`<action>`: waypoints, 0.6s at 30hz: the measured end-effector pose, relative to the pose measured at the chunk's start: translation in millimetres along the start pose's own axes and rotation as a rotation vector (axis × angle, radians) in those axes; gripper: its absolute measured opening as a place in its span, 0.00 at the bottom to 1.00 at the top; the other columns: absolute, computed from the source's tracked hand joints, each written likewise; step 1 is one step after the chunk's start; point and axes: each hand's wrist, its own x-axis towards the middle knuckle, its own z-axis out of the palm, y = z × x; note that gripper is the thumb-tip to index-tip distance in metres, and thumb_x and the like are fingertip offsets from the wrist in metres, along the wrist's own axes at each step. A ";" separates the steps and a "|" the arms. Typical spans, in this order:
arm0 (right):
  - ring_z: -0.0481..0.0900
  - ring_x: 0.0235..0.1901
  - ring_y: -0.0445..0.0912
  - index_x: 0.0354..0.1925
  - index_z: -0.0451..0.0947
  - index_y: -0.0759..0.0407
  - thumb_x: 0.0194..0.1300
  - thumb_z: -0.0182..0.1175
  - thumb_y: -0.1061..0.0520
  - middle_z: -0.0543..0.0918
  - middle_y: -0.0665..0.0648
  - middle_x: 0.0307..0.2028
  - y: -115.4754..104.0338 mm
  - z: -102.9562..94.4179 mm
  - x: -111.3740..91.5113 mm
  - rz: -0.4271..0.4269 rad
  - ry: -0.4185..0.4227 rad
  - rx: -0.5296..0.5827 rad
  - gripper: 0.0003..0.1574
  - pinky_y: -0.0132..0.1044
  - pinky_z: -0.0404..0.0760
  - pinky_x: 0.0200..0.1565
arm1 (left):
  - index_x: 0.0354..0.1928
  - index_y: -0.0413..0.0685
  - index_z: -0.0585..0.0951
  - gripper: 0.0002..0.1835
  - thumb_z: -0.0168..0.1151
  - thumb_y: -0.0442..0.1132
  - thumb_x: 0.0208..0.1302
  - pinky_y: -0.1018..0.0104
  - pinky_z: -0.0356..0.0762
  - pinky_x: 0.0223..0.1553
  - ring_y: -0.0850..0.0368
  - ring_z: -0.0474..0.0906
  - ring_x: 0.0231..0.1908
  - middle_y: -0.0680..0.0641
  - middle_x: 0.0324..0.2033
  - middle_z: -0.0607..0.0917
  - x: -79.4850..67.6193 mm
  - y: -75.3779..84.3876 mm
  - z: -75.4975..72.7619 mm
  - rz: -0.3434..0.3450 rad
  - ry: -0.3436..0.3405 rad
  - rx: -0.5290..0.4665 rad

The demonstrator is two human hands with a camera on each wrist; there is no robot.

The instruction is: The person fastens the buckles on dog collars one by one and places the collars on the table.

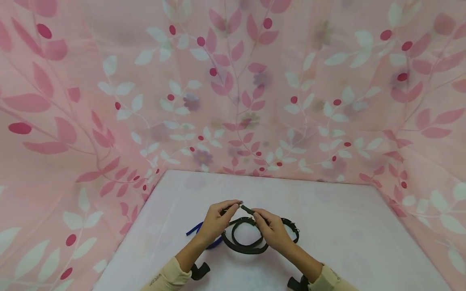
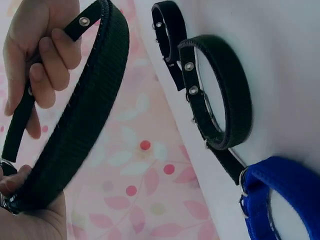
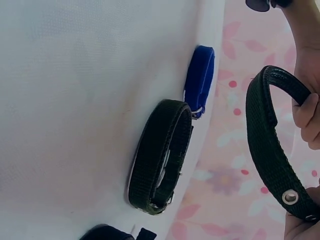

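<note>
Both hands hold one dark green dog collar [image 2: 102, 107], its loop hanging below them in the head view. My left hand [image 1: 215, 223] pinches the end with the metal ring. With curled fingers, my right hand [image 1: 272, 228] grips the narrow strap, whose tip meets that ring. Metal eyelets show on the strap. Behind the held loop, a second dark green collar [image 3: 157, 150] stands on edge on the table. A blue collar [image 2: 285, 187] lies to the left, partly hidden by my left hand in the head view. On the right is another dark collar [image 2: 176, 35].
The table [image 1: 327, 210] has a white cover. Pink cloth [image 1: 233, 113] with a leaf pattern hangs behind it and along both sides. Dark wrist-worn devices [image 1: 200, 271] sit by the sleeve cuffs.
</note>
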 end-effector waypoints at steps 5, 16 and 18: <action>0.67 0.25 0.33 0.50 0.80 0.71 0.72 0.52 0.69 0.79 0.60 0.25 -24.1 -0.9 0.9 -0.058 -0.016 0.014 0.13 0.28 0.72 0.25 | 0.54 0.47 0.84 0.14 0.59 0.44 0.72 0.75 0.79 0.33 0.68 0.80 0.32 0.46 0.39 0.87 -4.3 0.0 5.1 0.052 -0.057 0.025; 0.74 0.31 0.30 0.50 0.77 0.70 0.74 0.52 0.65 0.83 0.58 0.32 -29.4 7.2 1.3 0.006 -0.029 0.084 0.12 0.28 0.79 0.34 | 0.48 0.50 0.87 0.10 0.63 0.39 0.68 0.73 0.75 0.30 0.65 0.72 0.30 0.50 0.33 0.84 -7.9 2.2 18.0 0.163 -0.010 0.188; 0.78 0.35 0.32 0.52 0.76 0.70 0.74 0.53 0.64 0.86 0.62 0.39 -29.0 8.4 1.3 -0.002 -0.030 0.086 0.13 0.30 0.82 0.38 | 0.49 0.50 0.86 0.10 0.62 0.39 0.69 0.72 0.75 0.28 0.66 0.72 0.28 0.50 0.30 0.82 -7.8 3.4 19.6 0.190 -0.019 0.182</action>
